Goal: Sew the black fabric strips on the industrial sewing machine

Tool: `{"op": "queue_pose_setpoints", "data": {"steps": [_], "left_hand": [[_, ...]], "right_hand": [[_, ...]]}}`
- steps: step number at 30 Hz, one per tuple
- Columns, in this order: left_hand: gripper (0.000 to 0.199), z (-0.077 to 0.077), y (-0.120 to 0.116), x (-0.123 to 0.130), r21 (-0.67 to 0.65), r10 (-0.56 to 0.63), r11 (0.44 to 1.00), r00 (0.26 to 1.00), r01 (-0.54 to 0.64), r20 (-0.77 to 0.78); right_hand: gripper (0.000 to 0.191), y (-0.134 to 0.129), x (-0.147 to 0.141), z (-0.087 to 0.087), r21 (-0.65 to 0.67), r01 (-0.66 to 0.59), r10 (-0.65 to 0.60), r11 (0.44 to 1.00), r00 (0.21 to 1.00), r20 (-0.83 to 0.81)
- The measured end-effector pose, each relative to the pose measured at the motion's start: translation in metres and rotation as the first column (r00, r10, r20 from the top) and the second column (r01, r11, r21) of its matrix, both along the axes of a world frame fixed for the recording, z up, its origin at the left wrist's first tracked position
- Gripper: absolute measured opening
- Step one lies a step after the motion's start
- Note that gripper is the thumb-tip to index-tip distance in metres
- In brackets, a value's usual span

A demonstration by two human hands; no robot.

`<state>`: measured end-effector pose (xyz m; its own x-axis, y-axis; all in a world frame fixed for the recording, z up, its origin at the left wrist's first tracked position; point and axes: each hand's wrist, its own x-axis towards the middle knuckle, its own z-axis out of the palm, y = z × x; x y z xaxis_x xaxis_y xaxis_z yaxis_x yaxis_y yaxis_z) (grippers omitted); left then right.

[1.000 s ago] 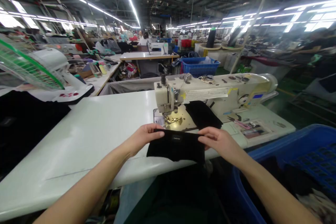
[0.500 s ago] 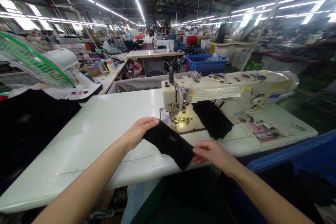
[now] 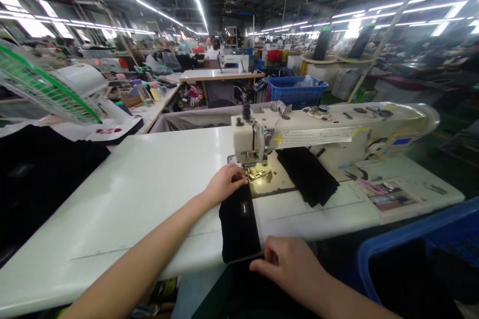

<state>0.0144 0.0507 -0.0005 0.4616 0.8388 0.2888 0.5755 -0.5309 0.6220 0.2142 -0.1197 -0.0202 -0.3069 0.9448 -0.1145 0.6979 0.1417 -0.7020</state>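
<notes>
The black cloth [image 3: 237, 234], slanted across the table [image 3: 168, 174] half a second ago, now runs lengthwise from beneath the sewing machine [image 3: 329, 118] to the front edge. It is a strip with a small, pale-lettered label [image 3: 244, 208]. The left hand [image 3: 224, 183] pinches its far end; the right hand [image 3: 292, 266] curls at its near corner, its grip unclear.

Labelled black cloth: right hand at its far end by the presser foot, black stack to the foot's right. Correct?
Not the right hand: the head view shows the left hand at the far end of the labelled black cloth. The rest stands.
</notes>
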Motion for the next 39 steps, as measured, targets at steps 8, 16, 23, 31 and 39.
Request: {"op": "queue_pose_setpoints", "data": {"steps": [8,16,23,31,39], "left_hand": [[0.031,-0.006,-0.036,-0.012,0.162,-0.196,0.96,0.96,0.229,-0.198],[0.03,-0.01,-0.014,-0.012,0.119,-0.22,0.963,0.961,0.241,-0.167],[0.029,-0.013,-0.01,-0.013,0.178,-0.194,0.959,0.967,0.222,-0.163],[0.026,-0.016,-0.011,-0.012,0.334,-0.156,0.914,0.959,0.231,-0.238],[0.026,-0.016,-0.009,-0.011,0.337,-0.174,0.91,0.96,0.242,-0.219]], "right_hand": [[0.023,0.017,0.021,-0.006,0.721,-0.388,0.334,0.574,0.915,0.227],[0.024,0.034,0.021,-0.002,0.727,-0.384,0.342,0.569,0.915,0.216],[0.024,0.037,0.02,-0.003,0.726,-0.354,0.326,0.59,0.927,0.187],[0.024,0.038,0.02,-0.003,0.753,-0.35,0.313,0.556,0.928,0.2],[0.025,0.037,0.02,-0.005,0.749,-0.351,0.314,0.562,0.928,0.199]]}}
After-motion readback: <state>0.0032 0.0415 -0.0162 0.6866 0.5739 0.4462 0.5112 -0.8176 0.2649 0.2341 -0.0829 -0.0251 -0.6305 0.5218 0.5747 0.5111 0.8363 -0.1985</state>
